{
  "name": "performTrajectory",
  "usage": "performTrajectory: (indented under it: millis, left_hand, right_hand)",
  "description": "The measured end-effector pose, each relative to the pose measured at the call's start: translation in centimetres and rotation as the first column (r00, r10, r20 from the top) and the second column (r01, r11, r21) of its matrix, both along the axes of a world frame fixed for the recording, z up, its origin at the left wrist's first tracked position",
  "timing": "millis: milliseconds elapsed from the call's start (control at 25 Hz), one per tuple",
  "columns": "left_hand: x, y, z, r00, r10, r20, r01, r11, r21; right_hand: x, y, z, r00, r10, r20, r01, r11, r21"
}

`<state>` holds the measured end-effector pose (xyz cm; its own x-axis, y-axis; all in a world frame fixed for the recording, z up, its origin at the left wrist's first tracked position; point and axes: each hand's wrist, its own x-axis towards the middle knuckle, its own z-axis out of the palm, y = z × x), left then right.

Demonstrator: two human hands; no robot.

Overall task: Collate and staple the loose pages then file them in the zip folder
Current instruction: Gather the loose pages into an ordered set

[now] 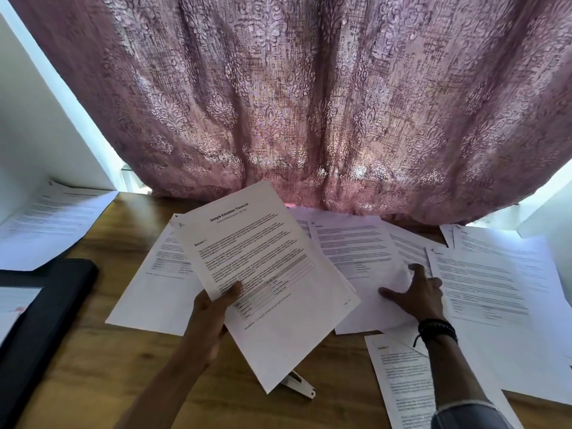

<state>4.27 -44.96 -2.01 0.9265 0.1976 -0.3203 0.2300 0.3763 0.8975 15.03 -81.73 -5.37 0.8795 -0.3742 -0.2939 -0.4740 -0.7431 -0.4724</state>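
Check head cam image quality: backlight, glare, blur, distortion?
Head view: daylight through the curtain backlights the scene, white glare at both side gaps. Head view: title on the held page legible, body text smeared. Head view: wide-angle bend stretches the loose pages near the corners, soft there.

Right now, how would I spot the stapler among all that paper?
Start at the wooden desk below the pink curtain. The stapler peeks out under the lower corner of the page held by the left hand. Unlike the flat sheets around, it is small, solid and white.
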Motion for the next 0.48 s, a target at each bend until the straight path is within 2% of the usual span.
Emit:
performTrajectory:
  millis: [200, 280, 360, 480]
  left_hand:
    - [0.1, -0.6, 0.2, 1.0, -0.019, -0.005, 0.019, 1.0, -0.001]
    - [0.1, -0.8, 0.6, 1.0, -0.03, -0.005, 0.03, 0.999, -0.027]
    - [0.1, -1.0, 0.8, 0.999, -0.035, -0.002, 0.035, 0.998, -0.052]
    - [0.1, -1.1, 1.0, 1.0, -0.027, 0.01, 0.028, 0.996, -0.082]
  right_hand:
    - [0.4, 0.1, 0.5, 0.995, 0.042, 0.094, -0.052, 0.992, 0.112]
    - [0.1, 0.8, 0.7, 0.979, -0.039, 0.198, -0.001, 0.98, 0.198]
    - [-0.4, 1.3, 1.0, 0.945, -0.14, 0.297, 0.038, 0.945, 0.325]
    - [-1.8, 1.4, 1.6, 0.914, -0.182, 0.362, -0.061, 0.822, 0.566]
